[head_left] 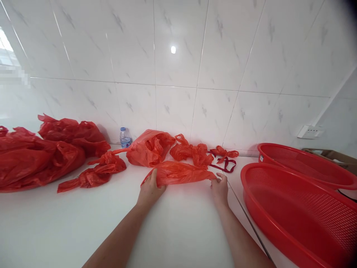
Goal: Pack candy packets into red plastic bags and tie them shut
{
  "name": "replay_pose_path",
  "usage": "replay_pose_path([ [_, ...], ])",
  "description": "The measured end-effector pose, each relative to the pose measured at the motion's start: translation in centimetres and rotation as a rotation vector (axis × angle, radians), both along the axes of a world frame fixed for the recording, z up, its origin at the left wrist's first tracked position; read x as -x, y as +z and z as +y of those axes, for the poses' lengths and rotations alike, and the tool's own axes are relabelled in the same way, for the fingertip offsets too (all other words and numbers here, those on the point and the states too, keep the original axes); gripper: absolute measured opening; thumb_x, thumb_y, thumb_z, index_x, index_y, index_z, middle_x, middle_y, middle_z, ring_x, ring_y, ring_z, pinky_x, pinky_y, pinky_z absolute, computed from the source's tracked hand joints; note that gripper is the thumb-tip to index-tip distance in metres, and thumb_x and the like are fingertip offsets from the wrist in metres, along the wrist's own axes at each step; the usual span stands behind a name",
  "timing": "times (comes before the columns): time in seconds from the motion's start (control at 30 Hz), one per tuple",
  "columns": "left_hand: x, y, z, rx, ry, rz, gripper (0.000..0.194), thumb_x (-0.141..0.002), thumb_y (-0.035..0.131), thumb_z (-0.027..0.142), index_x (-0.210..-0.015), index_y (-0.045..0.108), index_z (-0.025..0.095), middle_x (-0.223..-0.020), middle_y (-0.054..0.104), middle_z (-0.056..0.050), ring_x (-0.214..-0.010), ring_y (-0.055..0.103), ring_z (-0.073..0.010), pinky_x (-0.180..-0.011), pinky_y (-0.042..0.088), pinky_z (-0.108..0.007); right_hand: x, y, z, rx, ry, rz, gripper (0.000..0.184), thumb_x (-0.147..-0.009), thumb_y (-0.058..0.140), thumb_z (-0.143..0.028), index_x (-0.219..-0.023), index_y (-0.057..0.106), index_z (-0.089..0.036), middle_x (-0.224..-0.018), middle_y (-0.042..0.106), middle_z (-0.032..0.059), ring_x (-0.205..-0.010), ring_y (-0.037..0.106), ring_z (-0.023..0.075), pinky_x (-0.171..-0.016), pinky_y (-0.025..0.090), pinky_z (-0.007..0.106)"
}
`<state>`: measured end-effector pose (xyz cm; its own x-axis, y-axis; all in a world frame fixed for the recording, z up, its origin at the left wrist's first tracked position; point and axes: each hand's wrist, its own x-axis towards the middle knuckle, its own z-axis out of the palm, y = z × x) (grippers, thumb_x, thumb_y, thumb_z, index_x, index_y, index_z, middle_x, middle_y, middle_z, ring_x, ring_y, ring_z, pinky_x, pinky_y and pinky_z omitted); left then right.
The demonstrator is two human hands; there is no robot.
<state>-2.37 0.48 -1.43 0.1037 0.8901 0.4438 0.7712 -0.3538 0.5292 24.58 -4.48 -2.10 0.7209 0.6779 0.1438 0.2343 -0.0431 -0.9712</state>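
Note:
A red plastic bag [181, 173] lies stretched flat across the white counter [83, 223] in front of me. My left hand [150, 190] grips its left end, fingers closed on the plastic. My right hand [220, 188] pinches its right end. Just behind it lie more red bags: a puffed open one [149, 148], a knotted pair [191, 152] and a small twisted one [224, 152] with a dark red ribbon [227, 166].
A heap of red bags [36, 156] fills the counter's left side, with a twisted one [95, 173] nearer. A small water bottle [125, 137] stands by the tiled wall. Two red mesh baskets [292, 208] sit at right, with a cardboard box [334, 155] and wall socket [309, 131] behind them.

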Motion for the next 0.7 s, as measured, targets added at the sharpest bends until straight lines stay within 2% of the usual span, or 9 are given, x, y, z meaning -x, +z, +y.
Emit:
replay_pose_path([
  [0.1,-0.4,0.1,-0.4,0.013,-0.008,0.061,0.076,-0.073,0.058,0.034,-0.139,0.026,0.015,-0.126,0.055,-0.015,-0.113,0.054,-0.0295,-0.089,0.045,-0.039,0.4,-0.3,-1.1,0.023,-0.023,0.051,0.057,-0.073,0.052,-0.043,-0.123,0.035,-0.021,-0.092,0.058,0.0045,-0.065,0.058,0.0165,-0.057,0.045,0.026],
  [0.2,-0.7,0.1,-0.4,-0.003,-0.023,0.097,0.077,-0.074,0.058,0.038,-0.140,0.024,0.015,-0.127,0.054,-0.015,-0.114,0.054,-0.0284,-0.091,0.044,-0.038,0.8,-0.4,-1.8,0.008,-0.068,0.010,0.060,-0.072,0.053,-0.036,-0.127,0.034,-0.020,-0.109,0.055,0.0099,-0.078,0.060,0.0190,-0.063,0.047,0.028],
  [0.3,-0.8,-0.1,-0.3,-0.014,-0.020,0.121,0.077,-0.073,0.059,0.037,-0.139,0.026,0.016,-0.128,0.054,-0.014,-0.114,0.053,-0.0278,-0.092,0.043,-0.038,1.2,0.1,-2.2,-0.110,-0.128,-0.243,0.057,-0.071,0.050,-0.024,-0.126,0.040,-0.018,-0.120,0.049,0.0136,-0.099,0.055,0.0249,-0.075,0.048,0.035],
  [0.4,-0.8,-0.3,-0.2,-0.023,-0.046,0.120,0.075,-0.072,0.060,0.035,-0.138,0.027,0.019,-0.127,0.053,-0.013,-0.113,0.053,-0.0275,-0.090,0.044,-0.038,1.9,1.1,-2.7,-0.241,-0.122,-0.591,0.054,-0.070,0.043,-0.012,-0.124,0.044,-0.016,-0.126,0.046,0.0147,-0.118,0.044,0.0280,-0.093,0.040,0.044],
  [0.47,-0.9,-0.4,-0.3,-0.055,-0.085,0.112,0.073,-0.072,0.060,0.034,-0.137,0.029,0.021,-0.129,0.051,-0.013,-0.116,0.050,-0.0275,-0.090,0.044,-0.038,2.8,1.8,-3.0,-0.311,-0.072,-0.782,0.045,-0.075,0.041,-0.010,-0.119,0.049,-0.017,-0.124,0.050,0.0129,-0.119,0.043,0.0264,-0.099,0.036,0.046],
  [0.57,-1.2,-0.5,-0.5,-0.110,-0.168,0.111,0.070,-0.072,0.061,0.032,-0.135,0.032,0.023,-0.131,0.048,-0.012,-0.121,0.046,-0.0276,-0.093,0.043,-0.039,4.7,2.1,-3.2,-0.373,0.096,-0.980,0.029,-0.084,0.044,-0.016,-0.111,0.055,-0.019,-0.117,0.056,0.0096,-0.113,0.048,0.0233,-0.098,0.038,0.043],
  [0.63,-1.4,-0.6,-0.8,-0.118,-0.218,0.126,0.068,-0.071,0.062,0.031,-0.133,0.035,0.023,-0.128,0.050,-0.012,-0.119,0.046,-0.0273,-0.092,0.042,-0.038,6.2,1.7,-3.1,-0.328,0.218,-1.076,0.027,-0.086,0.048,-0.021,-0.112,0.056,-0.020,-0.118,0.057,0.0097,-0.112,0.049,0.0240,-0.095,0.040,0.043],
  [0.7,-1.6,-0.5,-1.0,-0.104,-0.236,0.150,0.064,-0.072,0.062,0.035,-0.130,0.038,0.022,-0.126,0.052,-0.012,-0.118,0.047,-0.0282,-0.092,0.042,-0.039,7.4,1.1,-2.7,-0.216,0.282,-1.146,0.031,-0.085,0.051,-0.020,-0.116,0.055,-0.020,-0.118,0.058,0.0106,-0.112,0.049,0.0262,-0.093,0.040,0.044],
])
